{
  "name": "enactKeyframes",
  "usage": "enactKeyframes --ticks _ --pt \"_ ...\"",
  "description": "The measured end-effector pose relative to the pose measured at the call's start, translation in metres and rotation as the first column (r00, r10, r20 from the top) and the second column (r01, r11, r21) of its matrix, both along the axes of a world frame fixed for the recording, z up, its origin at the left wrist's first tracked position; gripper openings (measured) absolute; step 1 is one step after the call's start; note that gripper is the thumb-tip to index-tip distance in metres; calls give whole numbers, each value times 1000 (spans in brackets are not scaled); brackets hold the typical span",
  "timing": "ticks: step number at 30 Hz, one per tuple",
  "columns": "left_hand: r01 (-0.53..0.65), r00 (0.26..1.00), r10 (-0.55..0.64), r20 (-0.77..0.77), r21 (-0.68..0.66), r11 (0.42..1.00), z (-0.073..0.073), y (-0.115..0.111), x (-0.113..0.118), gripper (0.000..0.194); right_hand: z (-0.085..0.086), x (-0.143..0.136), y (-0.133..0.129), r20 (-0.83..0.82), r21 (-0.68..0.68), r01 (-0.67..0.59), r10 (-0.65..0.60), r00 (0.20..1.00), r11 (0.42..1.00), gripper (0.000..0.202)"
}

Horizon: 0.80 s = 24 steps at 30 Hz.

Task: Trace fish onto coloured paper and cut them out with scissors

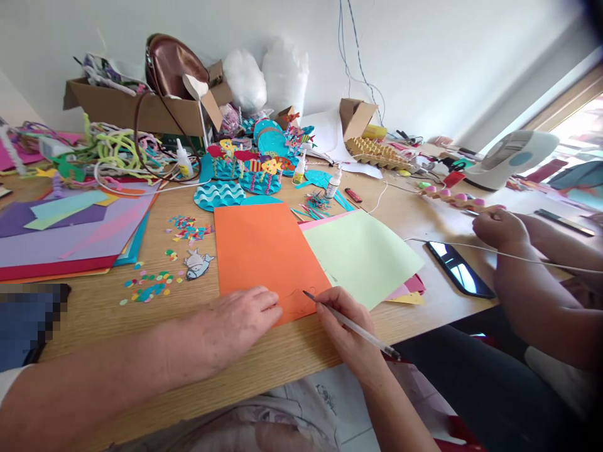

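Note:
An orange sheet (259,251) lies on the wooden table, with faint pencil lines near its lower right edge. My left hand (245,317) rests flat on the sheet's lower left part, its fingers extended and holding nothing. In my right hand (348,323) is a slim pen (360,329), gripped with its dark tip touching the orange sheet by the lines. A pale green sheet (362,251) lies to the right, partly beside the orange one. Left of the orange sheet are a small paper fish (198,265) and scattered confetti dots (153,287).
Stacked coloured papers (117,220) lie at the left, and glue bottles (333,183) and blue paper crafts (219,194) behind. A phone (459,269) lies at the right near another person's hands (499,226). A white cable (509,254) crosses above the phone.

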<state>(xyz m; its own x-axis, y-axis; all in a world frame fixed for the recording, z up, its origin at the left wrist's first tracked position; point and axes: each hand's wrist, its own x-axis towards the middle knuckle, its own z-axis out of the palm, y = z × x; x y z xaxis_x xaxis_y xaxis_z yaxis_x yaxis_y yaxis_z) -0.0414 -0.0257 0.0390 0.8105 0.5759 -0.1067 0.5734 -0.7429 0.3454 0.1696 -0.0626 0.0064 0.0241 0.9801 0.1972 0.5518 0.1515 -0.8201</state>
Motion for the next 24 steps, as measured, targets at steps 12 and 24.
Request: enactKeyframes --ticks 12,24 --pt "50 990 -33 -140 122 991 -17 5 19 31 -8 -6 -1 46 -30 -43 45 998 999 6" --pt "70 993 -43 -108 258 964 -29 5 22 34 -12 -6 -1 80 -37 -52 55 995 998 10"
